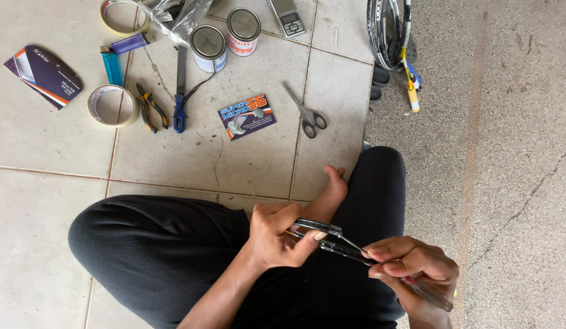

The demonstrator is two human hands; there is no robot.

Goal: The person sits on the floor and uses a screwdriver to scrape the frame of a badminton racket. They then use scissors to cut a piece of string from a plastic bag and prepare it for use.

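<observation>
I sit cross-legged on a tiled floor in black trousers [161, 250]. My left hand [275, 234] is shut on a small metal plier-like tool [322, 237] with two thin silvery arms, thumb pressed on top. My right hand [411, 265] pinches the tool's far end together with a slim red-handled tool [426, 291] that sticks out to the lower right. Both hands meet over my lap, close to my bare foot [331, 189].
On the tiles ahead lie scissors [306, 111], a small printed card [247, 116], yellow-handled pliers [150, 107], a blue-handled tool [180, 91], two tape rolls [112, 105], two tins [225, 38], a blue lighter [112, 66], a pocket scale [286, 17]. A racket frame [389, 30] lies on the concrete.
</observation>
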